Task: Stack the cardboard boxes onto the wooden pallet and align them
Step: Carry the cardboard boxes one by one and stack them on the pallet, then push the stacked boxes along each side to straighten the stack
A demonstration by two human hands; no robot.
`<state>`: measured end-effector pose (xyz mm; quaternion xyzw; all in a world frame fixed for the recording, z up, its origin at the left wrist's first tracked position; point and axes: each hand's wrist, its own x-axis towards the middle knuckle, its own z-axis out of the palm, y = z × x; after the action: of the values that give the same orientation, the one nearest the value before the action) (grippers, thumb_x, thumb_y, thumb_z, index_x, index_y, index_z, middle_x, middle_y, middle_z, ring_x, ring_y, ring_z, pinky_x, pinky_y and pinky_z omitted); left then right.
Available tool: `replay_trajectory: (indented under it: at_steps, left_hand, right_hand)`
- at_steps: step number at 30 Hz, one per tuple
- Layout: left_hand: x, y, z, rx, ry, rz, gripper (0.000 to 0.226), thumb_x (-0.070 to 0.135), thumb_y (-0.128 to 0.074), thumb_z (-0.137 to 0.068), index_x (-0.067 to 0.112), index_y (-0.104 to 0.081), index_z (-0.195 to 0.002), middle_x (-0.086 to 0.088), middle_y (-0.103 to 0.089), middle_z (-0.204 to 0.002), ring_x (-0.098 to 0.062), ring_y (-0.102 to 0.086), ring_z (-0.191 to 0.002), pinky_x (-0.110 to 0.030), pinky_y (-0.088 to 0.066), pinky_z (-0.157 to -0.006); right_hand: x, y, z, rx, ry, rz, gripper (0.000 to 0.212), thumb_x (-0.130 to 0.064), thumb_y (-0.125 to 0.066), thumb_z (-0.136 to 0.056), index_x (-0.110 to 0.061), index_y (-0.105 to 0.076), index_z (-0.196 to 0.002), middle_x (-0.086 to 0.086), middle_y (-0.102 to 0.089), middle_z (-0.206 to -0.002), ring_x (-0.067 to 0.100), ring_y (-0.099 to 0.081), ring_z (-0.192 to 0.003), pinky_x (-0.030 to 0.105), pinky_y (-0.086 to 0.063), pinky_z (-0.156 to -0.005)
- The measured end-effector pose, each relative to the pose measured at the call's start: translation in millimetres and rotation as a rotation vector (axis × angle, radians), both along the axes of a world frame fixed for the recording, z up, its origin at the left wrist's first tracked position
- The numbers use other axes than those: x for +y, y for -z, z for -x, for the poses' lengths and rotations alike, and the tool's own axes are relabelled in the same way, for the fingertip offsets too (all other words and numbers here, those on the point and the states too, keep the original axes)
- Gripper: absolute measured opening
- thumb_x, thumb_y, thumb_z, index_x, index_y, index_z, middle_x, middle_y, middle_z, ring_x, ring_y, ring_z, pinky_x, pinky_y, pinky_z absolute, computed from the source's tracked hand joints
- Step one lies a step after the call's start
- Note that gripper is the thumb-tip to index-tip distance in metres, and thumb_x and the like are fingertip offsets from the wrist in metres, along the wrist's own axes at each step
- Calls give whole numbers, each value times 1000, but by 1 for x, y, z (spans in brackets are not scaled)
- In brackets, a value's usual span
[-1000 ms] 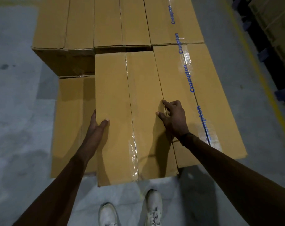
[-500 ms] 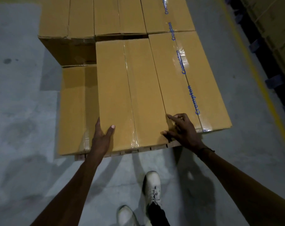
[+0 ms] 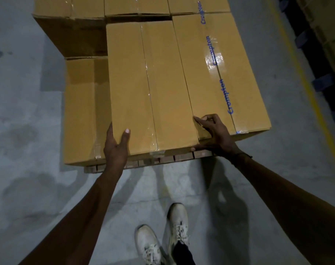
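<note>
Slid further onto the pallet (image 3: 184, 156) than a second ago, middle box (image 3: 149, 87) near flush at the front edge beside its right neighbour (image 3: 226, 73); gripped at both near corners, left hand (image 3: 116, 148) thumb on top, right hand (image 3: 216, 135) fingers curled round; probably only fine aligning left.

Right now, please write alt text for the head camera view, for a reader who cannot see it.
A person's left hand and right hand hold the near end of a long cardboard box lying on a wooden pallet. More boxes lie beside and behind it, one with blue-printed tape. White shoes stand on grey floor.
</note>
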<state>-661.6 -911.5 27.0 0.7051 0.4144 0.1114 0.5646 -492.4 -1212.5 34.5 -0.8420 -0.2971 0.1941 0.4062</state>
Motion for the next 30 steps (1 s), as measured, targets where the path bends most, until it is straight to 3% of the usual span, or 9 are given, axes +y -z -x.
replay_trajectory:
  at_steps: [3,8,10,14,19,22,24,26,30]
  left_hand:
    - [4,1,-3,-8,-4,3,63,45,-63,-103,27,-41,-160,6,-54,-152,-12,-50,-135,-29,-40,-113]
    - [14,6,-12,12,-4,38,71,51,-64,-100,28,-37,-162,4,-50,-158,-17,-47,-143,-45,-40,-121]
    - [14,6,-13,6,-7,41,71,51,-65,-100,28,-37,-162,4,-49,-158,-17,-46,-143,-44,-40,-121]
    - [13,6,-13,21,-23,32,74,51,-65,-100,27,-35,-163,1,-47,-161,-20,-44,-147,-42,-38,-122]
    - [12,-4,-14,41,16,-11,70,44,-64,-103,23,-34,-163,0,-53,-154,-12,-49,-133,-25,-38,-110]
    - [15,-15,-15,78,15,-66,75,39,-69,-100,19,-34,-163,-5,-49,-159,-18,-46,-142,-29,-37,-116]
    - [15,-29,-13,110,-14,-95,77,35,-73,-99,16,-34,-163,-8,-45,-162,-24,-41,-148,-33,-35,-118]
    - [12,-50,-6,83,-35,-101,73,32,-73,-99,16,-37,-161,-7,-45,-162,-23,-41,-149,-36,-36,-120]
    - [5,-110,22,-8,-82,-97,58,21,-71,-101,16,-46,-153,-2,-57,-151,-18,-52,-139,-41,-44,-116]
  right_hand:
    - [3,0,3,7,40,-16,103,-38,-98,-57,-12,-58,-149,9,-45,-132,5,-48,-121,8,-38,-111]
    - [10,3,6,-11,108,-30,93,-31,-98,-62,-8,-62,-145,11,-50,-127,20,-54,-121,9,-42,-107]
    - [10,2,7,-15,114,-32,94,-36,-96,-62,-8,-63,-145,11,-50,-127,21,-54,-121,10,-44,-106]
    - [11,3,6,0,150,-37,93,-29,-99,-60,-10,-64,-143,11,-51,-127,25,-56,-121,13,-47,-105]
    - [15,-3,8,15,168,21,96,-32,-100,-58,-13,-64,-144,11,-51,-127,26,-55,-119,16,-48,-104]
    - [18,-22,9,50,195,101,101,-33,-103,-57,-17,-61,-147,7,-52,-126,21,-55,-111,29,-53,-99]
    - [20,-38,14,60,243,102,104,-34,-103,-59,-21,-56,-151,5,-54,-127,19,-55,-106,26,-52,-90]
    - [23,-59,21,69,340,33,94,-34,-100,-67,-26,-56,-151,2,-57,-127,16,-57,-102,23,-52,-85]
    - [25,-126,43,140,532,-197,58,-36,-85,-89,-26,-65,-142,3,-67,-127,17,-67,-102,41,-61,-90]
